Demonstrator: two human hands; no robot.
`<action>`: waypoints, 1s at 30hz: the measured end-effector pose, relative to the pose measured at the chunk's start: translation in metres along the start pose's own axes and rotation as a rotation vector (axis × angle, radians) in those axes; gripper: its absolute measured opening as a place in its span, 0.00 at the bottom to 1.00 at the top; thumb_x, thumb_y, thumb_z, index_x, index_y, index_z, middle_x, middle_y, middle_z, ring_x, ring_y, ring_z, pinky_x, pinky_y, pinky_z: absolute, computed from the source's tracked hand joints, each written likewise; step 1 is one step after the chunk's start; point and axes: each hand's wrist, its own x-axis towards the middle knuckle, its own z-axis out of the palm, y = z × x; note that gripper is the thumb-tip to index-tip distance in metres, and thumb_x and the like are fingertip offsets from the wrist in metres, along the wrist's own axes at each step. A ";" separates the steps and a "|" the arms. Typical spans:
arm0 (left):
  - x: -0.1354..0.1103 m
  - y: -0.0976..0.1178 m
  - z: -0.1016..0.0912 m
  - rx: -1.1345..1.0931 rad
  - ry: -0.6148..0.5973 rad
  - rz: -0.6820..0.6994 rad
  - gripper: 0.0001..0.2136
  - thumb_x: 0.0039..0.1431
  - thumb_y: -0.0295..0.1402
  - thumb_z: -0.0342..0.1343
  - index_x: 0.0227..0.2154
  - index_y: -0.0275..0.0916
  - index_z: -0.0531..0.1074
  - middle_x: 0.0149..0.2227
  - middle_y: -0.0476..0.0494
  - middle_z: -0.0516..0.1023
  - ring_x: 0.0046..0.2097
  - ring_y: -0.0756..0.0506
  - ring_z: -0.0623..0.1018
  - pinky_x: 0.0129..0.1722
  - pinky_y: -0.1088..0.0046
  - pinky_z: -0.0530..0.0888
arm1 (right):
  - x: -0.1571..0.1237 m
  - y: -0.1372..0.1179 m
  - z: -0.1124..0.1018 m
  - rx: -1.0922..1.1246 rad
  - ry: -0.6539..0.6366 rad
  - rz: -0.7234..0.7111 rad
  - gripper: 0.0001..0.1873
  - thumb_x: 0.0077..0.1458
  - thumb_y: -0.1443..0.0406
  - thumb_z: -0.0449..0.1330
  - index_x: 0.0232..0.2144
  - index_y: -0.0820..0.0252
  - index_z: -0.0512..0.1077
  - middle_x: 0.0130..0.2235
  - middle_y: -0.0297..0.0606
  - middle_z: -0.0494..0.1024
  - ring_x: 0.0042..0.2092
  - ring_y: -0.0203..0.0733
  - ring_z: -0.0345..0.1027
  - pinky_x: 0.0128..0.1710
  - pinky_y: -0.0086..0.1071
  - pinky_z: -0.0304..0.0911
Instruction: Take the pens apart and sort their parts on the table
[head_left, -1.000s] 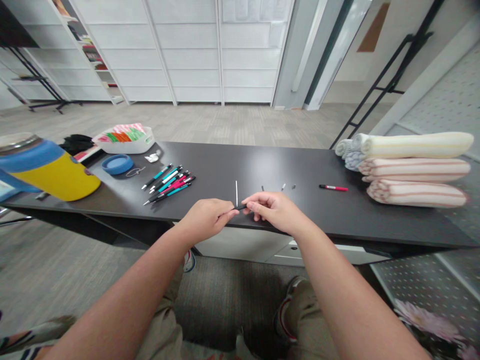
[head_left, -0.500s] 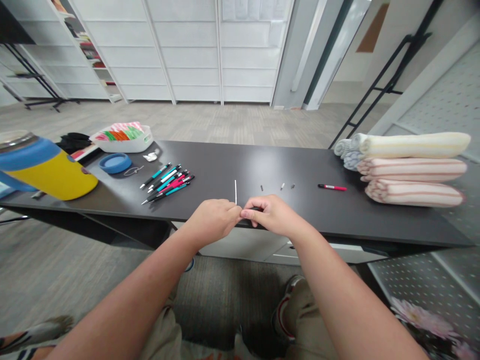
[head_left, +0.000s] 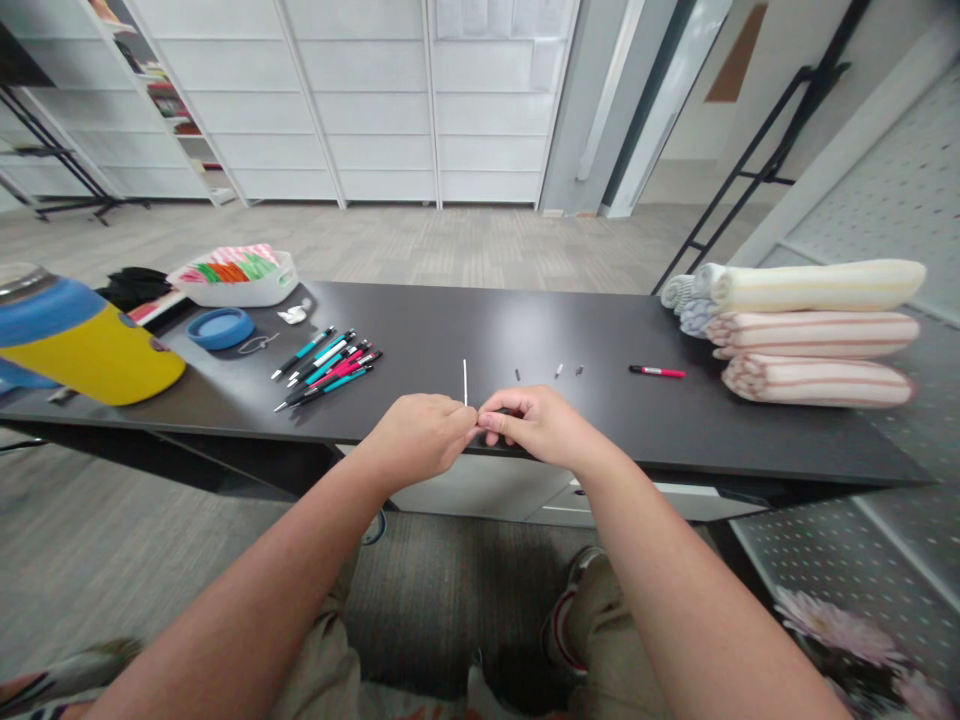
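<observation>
My left hand (head_left: 424,432) and my right hand (head_left: 536,424) meet at the fingertips over the desk's front edge. Both are closed in a pinch, and whatever lies between the fingers is hidden or too small to name. Just beyond the left fingers shows a thin white stick (head_left: 465,381); I cannot tell whether it is held or lies on the desk. Past my right hand lie a small dark piece (head_left: 517,375), a small white piece (head_left: 559,370) and a small grey piece (head_left: 580,370). Farther right is a red-and-black pen (head_left: 657,371).
Several mechanical pencils (head_left: 330,368) lie in a pile on the left of the black desk (head_left: 420,315). Behind them are a blue lid (head_left: 220,328) and a white basket (head_left: 238,290). A yellow-and-blue bottle (head_left: 97,340) stands far left, rolled towels (head_left: 817,335) far right.
The view has shifted slightly, so things on the desk appear a little farther left. My hands stay pinched together, with the right fingers slightly rearranged.
</observation>
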 end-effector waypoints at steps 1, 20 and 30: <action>0.000 0.000 0.000 0.004 0.000 0.001 0.11 0.73 0.35 0.49 0.35 0.39 0.73 0.33 0.45 0.80 0.36 0.44 0.79 0.34 0.69 0.67 | 0.000 0.000 0.000 0.017 0.004 0.001 0.14 0.64 0.54 0.63 0.37 0.58 0.82 0.29 0.34 0.80 0.30 0.36 0.71 0.31 0.28 0.64; -0.005 -0.005 -0.002 0.019 0.015 -0.019 0.13 0.74 0.36 0.48 0.35 0.39 0.72 0.33 0.44 0.80 0.36 0.44 0.80 0.34 0.69 0.68 | 0.000 0.002 0.000 0.075 0.069 0.016 0.14 0.59 0.56 0.68 0.42 0.58 0.84 0.34 0.39 0.84 0.32 0.38 0.74 0.33 0.31 0.67; -0.009 -0.007 -0.008 -0.018 -0.035 -0.057 0.15 0.75 0.39 0.46 0.34 0.39 0.72 0.32 0.44 0.79 0.35 0.44 0.79 0.34 0.70 0.66 | 0.001 0.006 0.002 0.089 0.087 0.008 0.15 0.57 0.56 0.69 0.43 0.57 0.85 0.33 0.38 0.84 0.32 0.38 0.74 0.32 0.30 0.66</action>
